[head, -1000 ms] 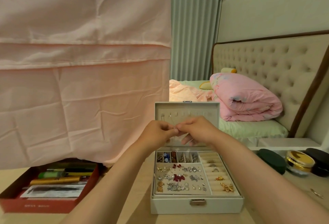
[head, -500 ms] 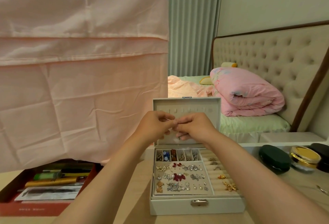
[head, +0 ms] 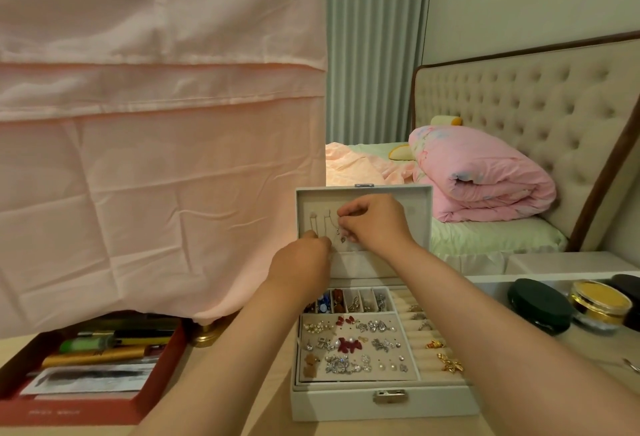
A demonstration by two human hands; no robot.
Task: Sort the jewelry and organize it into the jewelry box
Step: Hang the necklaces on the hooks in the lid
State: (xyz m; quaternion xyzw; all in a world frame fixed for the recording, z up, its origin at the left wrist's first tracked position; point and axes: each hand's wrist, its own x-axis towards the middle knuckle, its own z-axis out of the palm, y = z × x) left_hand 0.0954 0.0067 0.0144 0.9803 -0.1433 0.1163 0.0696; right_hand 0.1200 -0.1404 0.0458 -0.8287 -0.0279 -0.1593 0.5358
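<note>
In the middle of the frame, my right hand [head: 375, 224] pinches a thin necklace [head: 342, 237] at the open lid [head: 420, 207] of the jewelry box [head: 346, 408]. My left hand [head: 301, 264] curls just below; I can't tell if it holds anything.

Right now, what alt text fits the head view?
The right hand pinches a thin necklace against the raised lid of a white jewelry box, the left hand just below it. Earrings and rings sit in the tray beneath.
</note>
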